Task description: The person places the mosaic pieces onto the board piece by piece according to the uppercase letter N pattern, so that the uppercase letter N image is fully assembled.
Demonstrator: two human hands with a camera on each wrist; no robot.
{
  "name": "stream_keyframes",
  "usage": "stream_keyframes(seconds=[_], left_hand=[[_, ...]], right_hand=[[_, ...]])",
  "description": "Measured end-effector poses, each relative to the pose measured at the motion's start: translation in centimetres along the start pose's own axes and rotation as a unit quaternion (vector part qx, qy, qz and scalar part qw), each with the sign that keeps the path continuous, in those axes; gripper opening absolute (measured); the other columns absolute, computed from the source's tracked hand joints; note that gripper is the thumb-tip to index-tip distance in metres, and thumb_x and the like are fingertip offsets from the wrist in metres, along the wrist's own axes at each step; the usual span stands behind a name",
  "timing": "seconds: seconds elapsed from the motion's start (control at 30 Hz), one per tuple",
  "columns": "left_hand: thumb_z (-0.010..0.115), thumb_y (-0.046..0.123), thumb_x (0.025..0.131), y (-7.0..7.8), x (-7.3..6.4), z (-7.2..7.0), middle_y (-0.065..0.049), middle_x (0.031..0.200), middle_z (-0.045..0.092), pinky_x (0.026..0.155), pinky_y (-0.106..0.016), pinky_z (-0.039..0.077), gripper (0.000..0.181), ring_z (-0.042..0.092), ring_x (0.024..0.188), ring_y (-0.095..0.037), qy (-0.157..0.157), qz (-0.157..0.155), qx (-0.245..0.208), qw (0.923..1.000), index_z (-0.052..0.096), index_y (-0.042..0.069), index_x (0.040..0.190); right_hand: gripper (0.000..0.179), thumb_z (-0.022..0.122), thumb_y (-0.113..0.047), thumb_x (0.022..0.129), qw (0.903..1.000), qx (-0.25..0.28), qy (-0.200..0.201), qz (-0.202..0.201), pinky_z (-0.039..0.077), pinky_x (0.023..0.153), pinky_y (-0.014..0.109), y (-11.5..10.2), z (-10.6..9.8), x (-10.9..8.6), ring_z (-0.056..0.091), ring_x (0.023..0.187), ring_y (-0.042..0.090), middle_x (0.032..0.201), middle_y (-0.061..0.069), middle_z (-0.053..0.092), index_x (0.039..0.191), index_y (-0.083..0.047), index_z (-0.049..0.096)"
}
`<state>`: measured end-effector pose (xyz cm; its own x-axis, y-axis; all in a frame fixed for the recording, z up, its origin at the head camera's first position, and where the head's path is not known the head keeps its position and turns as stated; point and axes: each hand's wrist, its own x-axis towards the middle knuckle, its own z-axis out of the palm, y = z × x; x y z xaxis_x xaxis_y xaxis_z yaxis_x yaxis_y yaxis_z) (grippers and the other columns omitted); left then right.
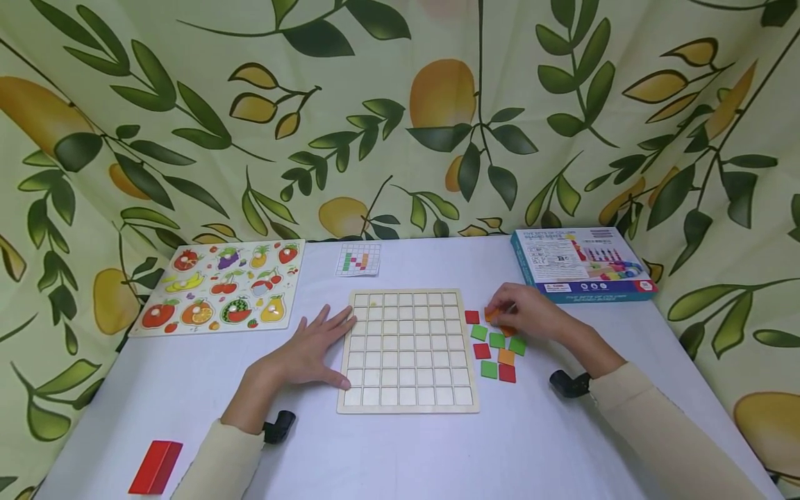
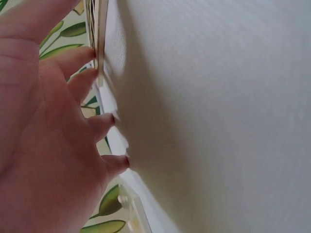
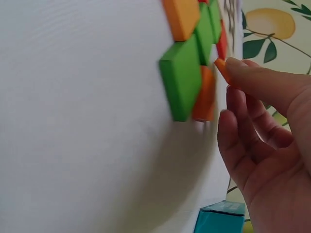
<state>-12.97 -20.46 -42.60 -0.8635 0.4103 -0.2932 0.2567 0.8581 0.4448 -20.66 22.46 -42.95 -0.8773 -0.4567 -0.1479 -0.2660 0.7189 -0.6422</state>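
A wooden grid board point(image 1: 406, 357) with bare squares lies in the middle of the table. My left hand point(image 1: 306, 354) is spread flat at its left edge, thumb and fingertips touching the frame. To the right of the board, my right hand point(image 1: 531, 312) pinches an orange square tile point(image 3: 222, 69) between thumb and fingers. Below that hand another orange tile point(image 3: 204, 97) rests on the cloth. Around it lie green tiles point(image 1: 496, 340), red tiles point(image 1: 482, 351) and one more orange tile point(image 1: 506, 357), in a loose cluster beside the board.
Behind the board is a small pattern card point(image 1: 358, 260) with coloured squares. A fruit puzzle board point(image 1: 219, 288) lies back left, and a boxed bead set point(image 1: 584, 264) back right. A red block point(image 1: 155, 467) sits front left. A leaf-printed curtain point(image 1: 400, 104) hangs behind the table.
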Motion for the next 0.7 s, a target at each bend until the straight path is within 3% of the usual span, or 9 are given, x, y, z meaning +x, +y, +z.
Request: stream_keyframes(seconds=[0.17,0.37,0.7], left_hand=[[0.087,0.058,0.068,-0.1,0.0,-0.1,0.0,0.174,0.015,0.125,-0.074,0.004,0.117,0.001,0.161,-0.043,-0.002,0.0,0.002,1.0,0.029,0.019,0.162],[0.089,0.059,0.065,-0.2,0.1,0.1,0.003,0.174,0.015,0.125,-0.073,0.004,0.12,0.0,0.162,-0.04,-0.006,-0.005,0.002,1.0,0.03,0.021,0.162],[0.091,0.057,0.063,-0.4,0.3,0.2,0.003,0.174,0.016,0.125,-0.074,0.003,0.122,-0.001,0.162,-0.04,-0.004,0.0,-0.011,0.9999,0.031,0.021,0.162]], right_hand=[[0.017,0.077,-0.015,0.09,0.9999,0.001,0.012,-0.003,0.057,0.077,0.016,-0.6,-0.4,0.5,0.063,0.094,0.017,0.108,0.002,0.073,0.107,-0.016,0.078],[0.025,0.079,-0.015,0.089,0.9993,0.008,0.006,-0.037,0.057,0.08,0.014,-1.7,-0.3,0.9,0.065,0.099,0.017,0.111,0.003,0.074,0.114,-0.014,0.077],[0.026,0.079,-0.014,0.089,0.9977,0.028,0.011,-0.06,0.057,0.08,0.013,-3.5,0.7,1.8,0.067,0.097,0.016,0.114,0.004,0.076,0.114,-0.013,0.078]])
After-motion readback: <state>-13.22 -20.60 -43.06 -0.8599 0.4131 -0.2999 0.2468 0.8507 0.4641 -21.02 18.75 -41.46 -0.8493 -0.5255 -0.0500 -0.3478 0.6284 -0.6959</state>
